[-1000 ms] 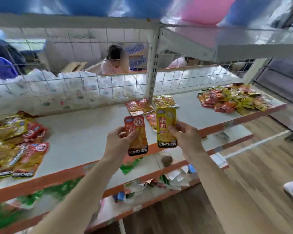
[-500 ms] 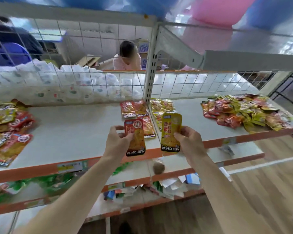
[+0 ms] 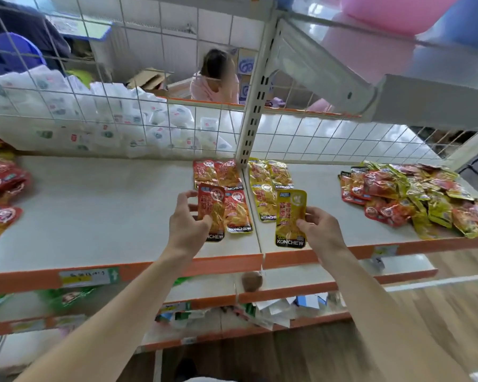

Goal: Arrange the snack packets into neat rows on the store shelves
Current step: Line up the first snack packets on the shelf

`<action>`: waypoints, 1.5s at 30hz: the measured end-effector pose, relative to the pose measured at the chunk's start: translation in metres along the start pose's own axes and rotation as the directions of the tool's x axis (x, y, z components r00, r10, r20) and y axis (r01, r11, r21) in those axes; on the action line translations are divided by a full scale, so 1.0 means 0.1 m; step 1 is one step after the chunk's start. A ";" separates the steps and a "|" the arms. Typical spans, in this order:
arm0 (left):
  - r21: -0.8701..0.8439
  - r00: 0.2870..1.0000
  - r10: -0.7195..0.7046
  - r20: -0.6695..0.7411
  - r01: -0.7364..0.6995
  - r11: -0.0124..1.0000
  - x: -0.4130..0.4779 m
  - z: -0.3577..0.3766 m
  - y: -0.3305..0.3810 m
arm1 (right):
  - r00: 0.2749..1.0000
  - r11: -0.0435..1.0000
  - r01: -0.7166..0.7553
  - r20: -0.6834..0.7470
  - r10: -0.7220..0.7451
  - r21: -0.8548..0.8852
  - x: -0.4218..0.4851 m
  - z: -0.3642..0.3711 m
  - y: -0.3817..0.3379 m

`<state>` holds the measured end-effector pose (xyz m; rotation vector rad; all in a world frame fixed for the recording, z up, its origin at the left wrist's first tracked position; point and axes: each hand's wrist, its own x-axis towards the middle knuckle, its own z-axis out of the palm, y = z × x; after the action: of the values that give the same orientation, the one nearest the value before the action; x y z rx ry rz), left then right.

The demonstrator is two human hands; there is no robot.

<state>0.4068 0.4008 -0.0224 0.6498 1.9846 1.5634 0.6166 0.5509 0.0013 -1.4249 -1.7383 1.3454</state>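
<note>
The left hand (image 3: 186, 224) pinches a red packet (image 3: 212, 209) by its side; the right hand (image 3: 322, 230) pinches a yellow packet (image 3: 290, 216) the same way. In the head view, both packets have travelled from out past the orange shelf lip (image 3: 177, 267) to over the shelf board. Red now hangs beside the laid red rows (image 3: 222, 186), yellow beside the yellow rows (image 3: 269, 186). Placement looks imminent, extending each colour's front row.
</note>
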 end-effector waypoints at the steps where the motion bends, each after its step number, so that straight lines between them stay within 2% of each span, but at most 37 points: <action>1: 0.038 1.000 0.012 -0.006 -0.011 0.999 0.02 0.01 -0.03 | 1.000 1.000 0.004 0.003 -0.004 -0.004 0.06 0.00 0.02; 6: 0.273 0.993 0.116 -0.036 -0.102 0.957 0.12 0.13 -0.12 | 0.999 0.999 0.012 0.047 -0.010 -0.030 0.43 -0.07 0.08; 10: 0.559 0.963 0.230 -0.142 -0.114 0.821 0.18 0.19 -0.21 | 0.996 0.991 0.067 0.064 -0.060 -0.117 0.71 -0.14 0.14; 14: 0.695 0.957 0.242 -0.160 -0.065 0.716 0.22 0.28 -0.31 | 0.988 0.951 0.150 0.085 -0.131 -0.271 0.91 -0.19 0.26; 17: 0.784 0.942 0.279 -0.185 -0.030 0.620 0.19 0.34 -0.37 | 0.979 0.928 0.199 0.100 -0.176 -0.316 1.02 -0.19 0.37; 20: 0.799 0.935 0.300 -0.191 -0.030 0.601 0.14 0.40 -0.36 | 0.960 0.881 0.279 0.075 -0.271 -0.383 1.09 -0.13 0.52; 23: 0.825 0.935 0.350 -0.053 -0.156 0.543 0.05 0.53 -0.36 | 0.885 0.756 0.430 0.063 -0.462 -0.494 1.05 -0.04 0.65; 24: 0.840 0.934 0.358 0.017 -0.207 0.501 0.02 0.59 -0.37 | 0.853 0.708 0.489 0.108 -0.511 -0.509 1.03 -0.01 0.65; 26: 0.865 0.932 0.328 0.154 -0.287 0.410 -0.03 0.70 -0.39 | 0.753 0.570 0.643 0.289 -0.591 -0.512 0.97 0.06 0.65; 28: 0.887 0.944 0.232 0.234 -0.305 0.347 -0.03 0.74 -0.40 | 0.651 0.421 0.749 0.455 -0.607 -0.511 0.95 0.15 0.67; 29: 0.892 0.953 0.185 0.241 -0.293 0.344 -0.01 0.74 -0.39 | 0.636 0.384 0.764 0.501 -0.587 -0.519 0.95 0.19 0.68; 33: 0.914 0.970 0.060 0.235 -0.241 0.327 0.00 0.73 -0.36 | 0.681 0.421 0.731 0.537 -0.498 -0.537 0.95 0.23 0.69; 39: 0.925 0.972 0.094 0.217 -0.235 0.298 -0.02 0.74 -0.36 | 0.646 0.396 0.760 0.527 -0.552 -0.515 0.92 0.19 0.70; 45: 0.926 0.971 0.097 0.219 -0.238 0.293 0.00 0.75 -0.39 | 0.644 0.382 0.762 0.546 -0.536 -0.523 0.90 0.17 0.68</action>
<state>0.4545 0.4466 -0.0748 1.3919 2.6911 0.1439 0.6019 0.6253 -0.0841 -0.6021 -2.8319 0.3822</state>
